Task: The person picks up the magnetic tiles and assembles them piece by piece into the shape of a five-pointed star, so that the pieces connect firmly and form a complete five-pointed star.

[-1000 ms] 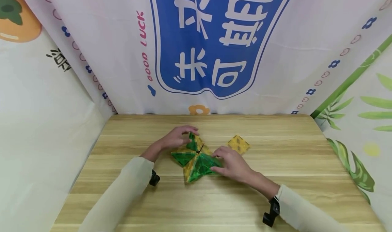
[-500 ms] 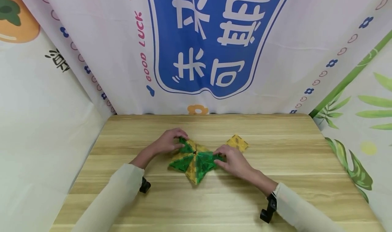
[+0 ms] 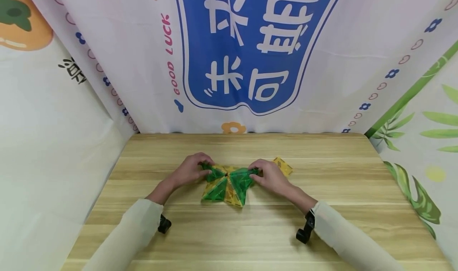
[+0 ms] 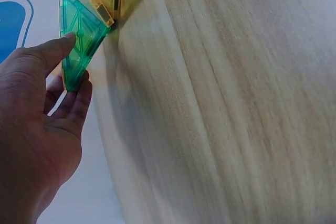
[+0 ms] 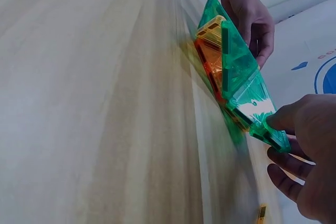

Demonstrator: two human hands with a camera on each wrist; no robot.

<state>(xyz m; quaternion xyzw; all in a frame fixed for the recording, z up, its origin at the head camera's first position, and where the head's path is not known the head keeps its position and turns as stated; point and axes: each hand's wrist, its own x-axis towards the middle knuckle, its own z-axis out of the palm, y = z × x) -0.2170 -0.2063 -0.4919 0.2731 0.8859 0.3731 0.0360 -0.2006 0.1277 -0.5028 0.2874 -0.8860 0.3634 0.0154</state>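
Between my hands is a star-shaped piece made of see-through green and yellow magnetic tiles (image 3: 239, 183), its panels meeting at a dark centre. My left hand (image 3: 189, 170) pinches the tip of one green point (image 4: 79, 40), thumb on one face and fingers behind. On the other side my right hand (image 3: 270, 176) pinches another green point (image 5: 258, 109) between thumb and fingers. In the right wrist view the star shows tilted green faces above yellow-orange tiles. Its underside is mostly hidden.
A loose yellow square tile (image 3: 284, 166) lies behind my right hand, which covers part of it. The wooden table (image 3: 272, 239) ends at a printed cloth backdrop (image 3: 322, 104). Each wrist wears a black camera mount.
The star has turned, its near points swinging toward the right. My left hand has moved left and slightly nearer with its point; my right hand has shifted slightly farther away.
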